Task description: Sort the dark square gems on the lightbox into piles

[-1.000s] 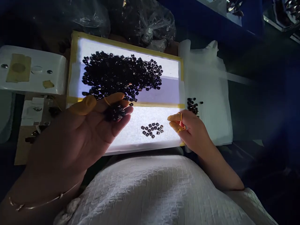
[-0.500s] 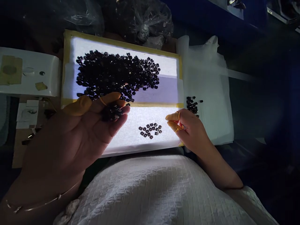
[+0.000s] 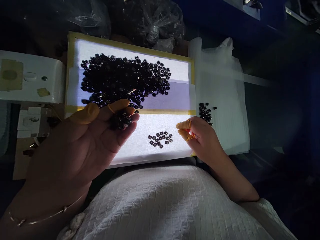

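Left hand [image 3: 87, 141] is cupping black bits [image 3: 121, 120] over the light panel [image 3: 140, 150], big pile [image 3: 120, 75] is sitting on it, right hand [image 3: 203, 135] is half-pinching by the panel's right edge, can't tell if gripping anything lol

- We find it dim overall; main visible light: glowing panel [image 3: 145, 121].
- Beyond it we see clear plastic bags [image 3: 163, 20] in shadow.
- Upper right: dark blue surface [image 3: 215, 16], we can't tell what.
- Left: white casing [image 3: 55, 80], shadowed.

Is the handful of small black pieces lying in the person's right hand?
No, the left hand cradles the handful of small black pieces, while the right hand is by the right edge of the lit panel.
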Demonstrator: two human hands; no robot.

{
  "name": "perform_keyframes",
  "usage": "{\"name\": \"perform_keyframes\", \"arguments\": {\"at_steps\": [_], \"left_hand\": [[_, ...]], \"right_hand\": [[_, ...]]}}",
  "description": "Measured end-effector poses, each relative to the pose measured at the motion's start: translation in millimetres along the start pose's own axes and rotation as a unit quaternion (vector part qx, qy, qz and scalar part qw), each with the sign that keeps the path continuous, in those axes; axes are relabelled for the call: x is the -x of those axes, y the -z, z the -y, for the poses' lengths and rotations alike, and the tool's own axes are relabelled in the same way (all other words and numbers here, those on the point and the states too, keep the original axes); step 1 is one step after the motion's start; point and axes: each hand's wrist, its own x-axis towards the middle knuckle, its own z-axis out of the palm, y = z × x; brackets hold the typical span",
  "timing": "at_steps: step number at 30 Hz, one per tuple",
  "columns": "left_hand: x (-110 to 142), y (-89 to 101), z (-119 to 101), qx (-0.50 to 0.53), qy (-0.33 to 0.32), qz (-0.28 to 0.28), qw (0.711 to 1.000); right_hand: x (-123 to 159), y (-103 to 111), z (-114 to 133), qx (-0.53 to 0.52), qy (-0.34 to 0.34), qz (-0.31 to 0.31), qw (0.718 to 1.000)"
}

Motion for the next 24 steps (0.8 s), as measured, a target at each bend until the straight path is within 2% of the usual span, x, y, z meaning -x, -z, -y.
{"name": "perform_keyframes", "arguments": {"at_steps": [10,19,24], "left_hand": [[-1.2,1.3,1.5,-0.001,0.015,-0.018,1.0],[-1.5,1.3,2.2,-0.004,0.008,-0.008,1.0],[-1.3,-4.1,-0.3,-0.002,0.02,-0.036,0.999]], "right_hand": [[-0.9,-1.1,1.3,0.014,0.005,-0.003,1.0],[-0.6,-2.6,0.6,0.022,0.008,-0.004,1.0],[-0.5,-1.5,1.2,0.029,0.005,0.002,1.0]]}}
